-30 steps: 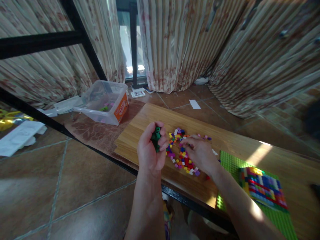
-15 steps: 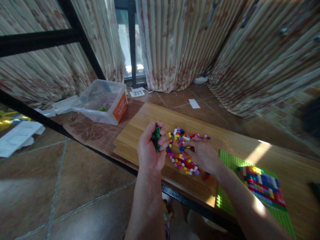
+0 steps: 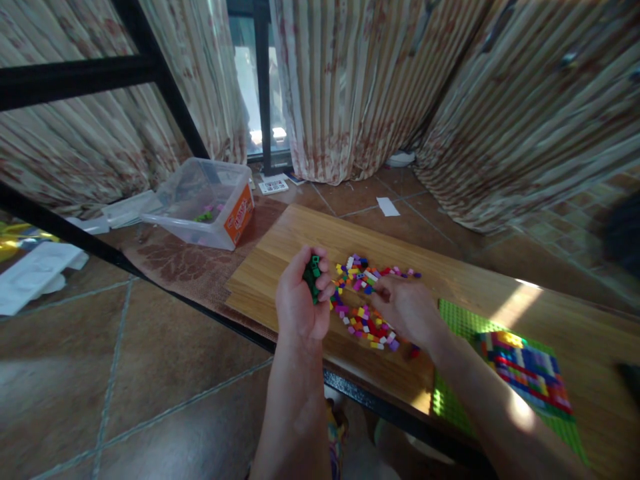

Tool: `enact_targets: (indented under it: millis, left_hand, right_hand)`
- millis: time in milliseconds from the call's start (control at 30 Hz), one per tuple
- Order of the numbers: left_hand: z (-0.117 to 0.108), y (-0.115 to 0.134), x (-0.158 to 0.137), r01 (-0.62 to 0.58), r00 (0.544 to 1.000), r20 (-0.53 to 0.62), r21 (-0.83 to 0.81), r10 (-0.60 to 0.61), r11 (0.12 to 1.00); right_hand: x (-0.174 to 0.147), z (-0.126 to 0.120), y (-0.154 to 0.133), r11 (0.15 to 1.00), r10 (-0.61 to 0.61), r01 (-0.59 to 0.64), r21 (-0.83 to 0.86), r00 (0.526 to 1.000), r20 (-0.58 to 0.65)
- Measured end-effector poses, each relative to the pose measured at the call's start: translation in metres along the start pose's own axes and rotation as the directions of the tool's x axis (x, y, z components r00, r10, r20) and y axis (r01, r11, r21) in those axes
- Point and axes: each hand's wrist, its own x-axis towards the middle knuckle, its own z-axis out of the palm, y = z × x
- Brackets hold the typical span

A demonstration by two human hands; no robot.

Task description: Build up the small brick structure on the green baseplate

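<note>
Dark green toy bricks (image 3: pixel 313 277) lie cupped in my left hand (image 3: pixel 300 300), palm up with the fingers curled round them. My right hand (image 3: pixel 407 307) is over the right side of a spread of small loose bricks (image 3: pixel 360 320) in many colours. Its fingers point down and are bent together at the bricks; whatever is between the fingertips is hidden. To the right, partly behind my right forearm, lies a green baseplate (image 3: pixel 457 320) bearing a block of multicoloured bricks (image 3: pixel 530 373) in rows.
The wooden board (image 3: pixel 290 233) lies under the bricks, with a black metal edge (image 3: pixel 370 397) in front. Left of it stands a clear plastic box (image 3: pixel 200 207) with a few bricks inside. Curtains (image 3: pixel 350 87) hang behind. A white paper (image 3: pixel 388 207) lies on the tiled floor.
My right hand has shifted slightly right among the loose bricks, its fingers drawn closer together. My left hand still holds the green bricks, almost unmoved.
</note>
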Motion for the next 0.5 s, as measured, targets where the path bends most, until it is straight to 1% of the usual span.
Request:
enact_targets:
  millis: [100, 200, 267, 333, 433, 500]
  left_hand:
    - [0.001, 0.0, 0.0, 0.01, 1.0, -0.007, -0.002, -0.01, 1.0]
    - [0.001, 0.0, -0.001, 0.014, 1.0, -0.01, 0.001, -0.014, 1.0]
    - [0.001, 0.0, -0.001, 0.016, 1.0, -0.021, 0.028, -0.016, 0.999]
    - [0.001, 0.0, -0.001, 0.019, 0.999, -0.038, 0.077, -0.016, 0.997]
    - [0.001, -0.001, -0.001, 0.036, 0.998, -0.049, 0.138, -0.03, 0.99]
    - [0.001, -0.002, -0.001, 0.046, 0.998, -0.047, 0.147, -0.039, 0.988]
  right_hand:
    - [0.003, -0.002, -0.005, 0.994, -0.04, 0.04, -0.1, 0.999, 0.001]
    - [0.006, 0.0, -0.009, 0.991, -0.098, 0.099, -0.094, 0.995, 0.015]
    - [0.006, 0.003, -0.009, 0.995, -0.094, 0.094, -0.026, 0.996, -0.007]
    - [0.006, 0.004, -0.008, 0.995, -0.049, 0.053, 0.084, 0.998, -0.044]
    - [0.005, 0.007, -0.003, 0.967, 0.016, 0.002, 0.254, 0.998, -0.068]
    - [0.005, 0.008, 0.0, 0.944, 0.032, -0.01, 0.331, 0.998, -0.06]
